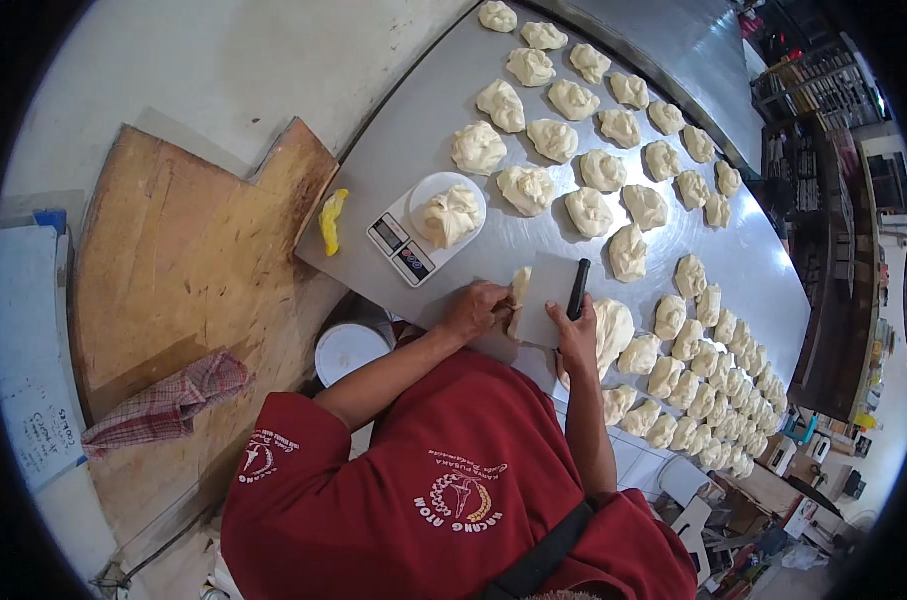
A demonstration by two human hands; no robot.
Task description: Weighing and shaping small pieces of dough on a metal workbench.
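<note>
My right hand (pixel 577 338) is closed on the black handle of a dough scraper (pixel 544 295) with a broad flat blade. Against the blade's left side stands a strip of pale dough (pixel 520 290), and my left hand (pixel 477 311) has its fingers curled at the strip's lower part. Just right of my right hand lies a larger mass of dough (pixel 614 330), partly covered by that hand. To the upper left, a white digital kitchen scale (pixel 404 250) carries one dough lump (pixel 450 216) on its round platform.
Rows of dough lumps (pixel 604 171) cover the far side of the steel table (pixel 429 130), and smaller pieces (pixel 704 385) crowd its right end. A crumpled yellow item (pixel 332 221) lies by the left edge. A wooden board (pixel 204 260) with a checked cloth (pixel 169 405) and a white-lidded bucket (pixel 351 352) are at left.
</note>
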